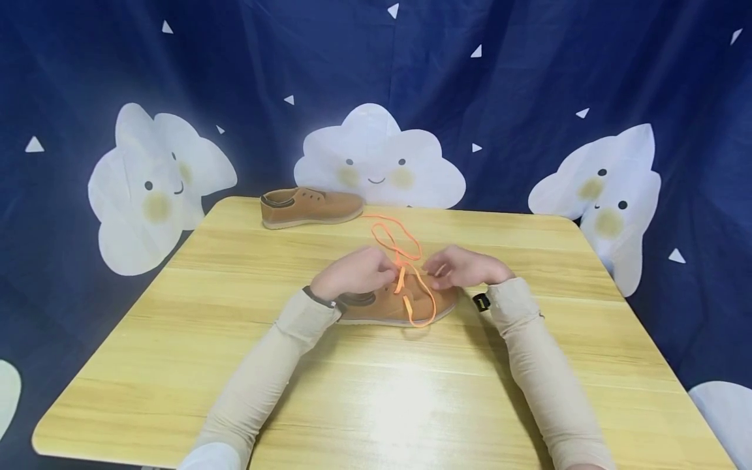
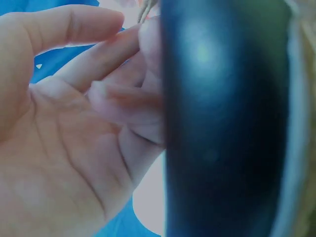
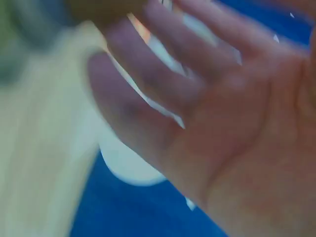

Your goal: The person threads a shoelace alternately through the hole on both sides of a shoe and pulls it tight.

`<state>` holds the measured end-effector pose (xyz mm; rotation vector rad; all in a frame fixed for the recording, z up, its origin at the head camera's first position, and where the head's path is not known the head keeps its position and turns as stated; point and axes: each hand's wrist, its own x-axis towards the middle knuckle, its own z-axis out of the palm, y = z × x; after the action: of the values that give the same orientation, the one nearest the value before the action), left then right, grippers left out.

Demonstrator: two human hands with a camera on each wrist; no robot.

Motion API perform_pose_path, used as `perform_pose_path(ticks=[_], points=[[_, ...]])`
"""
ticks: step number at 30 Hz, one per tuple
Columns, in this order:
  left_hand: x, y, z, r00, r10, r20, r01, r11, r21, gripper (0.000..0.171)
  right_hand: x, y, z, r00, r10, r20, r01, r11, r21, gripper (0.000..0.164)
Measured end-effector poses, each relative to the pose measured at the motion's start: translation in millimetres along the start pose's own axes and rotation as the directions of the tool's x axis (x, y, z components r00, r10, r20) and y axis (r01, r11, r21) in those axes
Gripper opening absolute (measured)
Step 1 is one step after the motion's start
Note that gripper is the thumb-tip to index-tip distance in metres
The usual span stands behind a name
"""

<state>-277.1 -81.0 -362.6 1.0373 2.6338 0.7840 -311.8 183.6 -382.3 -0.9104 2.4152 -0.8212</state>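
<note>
A brown shoe (image 1: 376,307) with a pale sole lies sideways near the table's middle, toe to the right. An orange shoelace (image 1: 435,301) runs over its front, with one loop beyond it and strands hanging down the near side. My left hand (image 1: 361,271) is above the shoe's opening, fingers curled, its fingertips pinching the lace at the eyelets. Over the toe, my right hand (image 1: 464,266) has its fingers loosely bent and apart, with nothing visibly held. In the left wrist view the dark shoe collar (image 2: 222,123) hides some fingertips; the right wrist view is blurred.
A second brown shoe (image 1: 314,207), with no lace visible in it, stands at the back left of the wooden table (image 1: 176,365). The far part of the lace reaches toward it. Behind the table hangs a dark blue curtain (image 1: 505,85) with clouds.
</note>
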Motion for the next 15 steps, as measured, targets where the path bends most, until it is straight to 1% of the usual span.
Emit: perform_pose_path(ticks=[1,3,5,8,11,13,15], points=[[0.5,0.0,0.6,1.0,-0.003,-0.013,0.003,1.0,0.001,0.045,-5,-2,-1,0.999,0.003,0.047,-0.002,1.0,-0.029,0.053],[1.7,-0.1,1.4,0.999,-0.009,-0.045,0.009,1.0,-0.003,0.05,-11,-7,-1,0.994,0.027,0.109,-0.019,0.997,-0.072,0.07],[3.1,-0.4,2.3,0.997,-0.018,-0.075,0.017,1.0,-0.005,0.052,-12,-11,2,0.99,0.052,0.135,-0.039,0.995,-0.092,0.078],[5.0,0.4,3.1,0.994,-0.023,-0.108,0.024,1.0,0.001,0.049,-10,-15,8,0.99,0.091,0.103,-0.076,0.987,-0.14,0.08],[5.5,1.4,3.8,0.992,-0.035,-0.119,0.035,0.999,0.003,0.038,-9,-17,13,0.988,0.13,0.08,-0.117,0.982,-0.149,0.081],[5.1,2.0,3.6,0.991,-0.048,-0.122,0.048,0.999,-0.005,0.03,-8,-17,14,0.988,0.134,0.08,-0.12,0.979,-0.162,0.085],[4.5,3.1,2.8,0.99,-0.059,-0.125,0.058,0.998,-0.009,0.026,-8,-18,14,0.987,0.141,0.083,-0.126,0.979,-0.162,0.085]])
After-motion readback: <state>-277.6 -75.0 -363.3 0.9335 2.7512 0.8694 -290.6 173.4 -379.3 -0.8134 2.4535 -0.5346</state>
